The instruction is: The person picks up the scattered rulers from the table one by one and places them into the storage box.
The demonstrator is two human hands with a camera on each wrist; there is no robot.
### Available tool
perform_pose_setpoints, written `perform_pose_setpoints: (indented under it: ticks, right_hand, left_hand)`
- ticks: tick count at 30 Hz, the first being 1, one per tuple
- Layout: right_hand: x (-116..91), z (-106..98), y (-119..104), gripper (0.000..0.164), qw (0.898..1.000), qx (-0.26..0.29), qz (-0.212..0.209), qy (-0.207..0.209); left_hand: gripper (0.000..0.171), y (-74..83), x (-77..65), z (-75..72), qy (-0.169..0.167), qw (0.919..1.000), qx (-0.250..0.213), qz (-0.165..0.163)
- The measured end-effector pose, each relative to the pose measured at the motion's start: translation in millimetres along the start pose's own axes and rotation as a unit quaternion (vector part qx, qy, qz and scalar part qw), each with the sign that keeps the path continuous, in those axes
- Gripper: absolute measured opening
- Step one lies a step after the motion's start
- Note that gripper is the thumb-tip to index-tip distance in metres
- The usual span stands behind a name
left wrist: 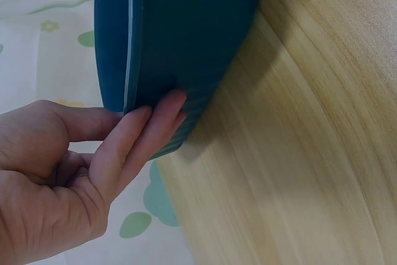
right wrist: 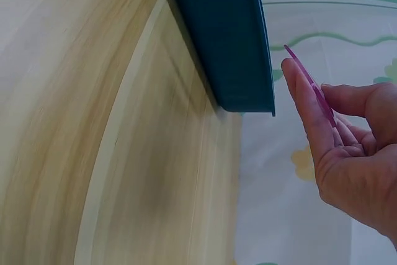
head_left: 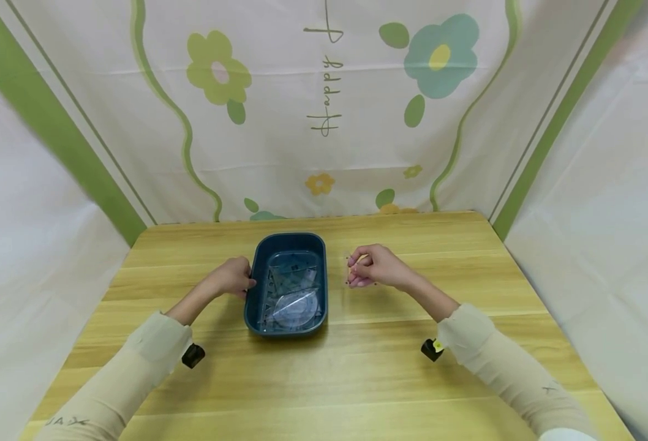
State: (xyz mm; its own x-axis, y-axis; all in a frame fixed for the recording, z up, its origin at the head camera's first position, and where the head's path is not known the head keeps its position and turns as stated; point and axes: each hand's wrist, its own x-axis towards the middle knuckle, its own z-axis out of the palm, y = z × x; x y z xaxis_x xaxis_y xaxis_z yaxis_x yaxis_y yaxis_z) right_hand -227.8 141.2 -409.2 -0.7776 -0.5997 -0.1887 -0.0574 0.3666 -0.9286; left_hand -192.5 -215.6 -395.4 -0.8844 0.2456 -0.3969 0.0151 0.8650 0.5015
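A deep blue plastic bin [head_left: 286,332] stands on the table, left of its middle. My left hand [head_left: 234,277] grips its left rim, with the thumb on one side of the wall and fingers along the other [left wrist: 93,159]. In the bin lie several thin transparent pieces; one has a rounded outline [head_left: 296,308], others have straight edges and dark marks. To the right of the bin, my right hand [head_left: 376,267] pinches a thin transparent sheet. This thin sheet [right wrist: 312,86] looks pink and is seen edge-on in the right wrist view, raised above the table.
The wood-grain table [head_left: 324,392] runs up to a white curtain [head_left: 280,141] printed with flowers. White cloth sides stand at left and right. A small black block [head_left: 193,355] shows by the left cuff, another black block [head_left: 430,350] by the right cuff.
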Motion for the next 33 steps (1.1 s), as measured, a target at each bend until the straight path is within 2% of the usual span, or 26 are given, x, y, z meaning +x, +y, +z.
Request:
perform_pose_setpoints:
  ticks: [11, 14, 17, 20, 24, 29, 32, 33]
  right_hand:
    - [14, 21, -15, 0.017, 0.999, 0.002, -0.026, -0.023]
    - [18, 27, -22, 0.017, 0.998, -0.03, -0.039, -0.028]
    - [24, 33, -31, 0.015, 0.993, -0.093, -0.068, -0.037]
    - [32, 40, -42, 0.015, 0.971, -0.202, -0.118, -0.058]
    - [42, 51, -57, 0.013, 0.925, -0.322, -0.176, -0.097]
    - [55, 68, -70, 0.007, 0.887, -0.38, -0.208, -0.158]
    - [61, 80, -70, 0.01, 0.872, -0.403, -0.197, -0.196]
    - [62, 84, -70, 0.012, 0.87, -0.407, -0.188, -0.205]
  left_hand:
    - [0.046, 0.4, -0.1, 0.4, -0.001, 1.0, -0.005, 0.002]
    - [0.046, 0.6, 0.3, 0.4, -0.003, 1.0, -0.005, 0.003]
    - [0.046, 0.6, 0.9, 0.0, -0.002, 1.0, -0.005, 0.002]
    - [0.044, 0.3, 1.4, -0.3, 0.0, 1.0, -0.003, 0.001]
    - [0.039, 0.3, 2.0, -0.5, -0.003, 1.0, -0.005, -0.002]
    - [0.041, 1.7, 1.4, -1.1, -0.006, 1.0, -0.003, 0.0]
    - [0.046, 2.9, 0.3, -0.9, -0.011, 0.9999, 0.0, 0.002]
    - [0.047, 3.2, -0.2, -0.5, -0.012, 0.9999, 0.001, 0.006]
